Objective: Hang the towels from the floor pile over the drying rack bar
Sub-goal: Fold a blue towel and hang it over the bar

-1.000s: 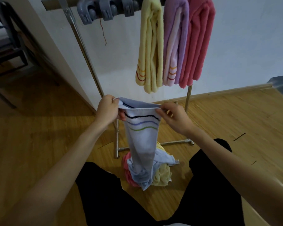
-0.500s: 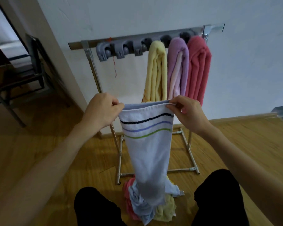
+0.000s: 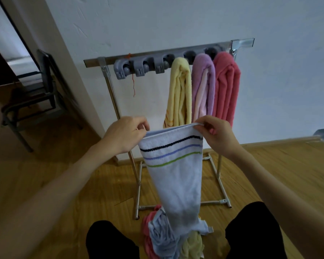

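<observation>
both hands pinching towel corners

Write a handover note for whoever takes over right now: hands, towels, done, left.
Left hand and right hand each pinch a top corner of the pale blue striped towel, held up in front of the metal drying rack bar.
Done: yellow towel, purple towel and red towel hang over the bar.
Left: drape the blue one over the bar, then hang the floor pile of towels.
</observation>
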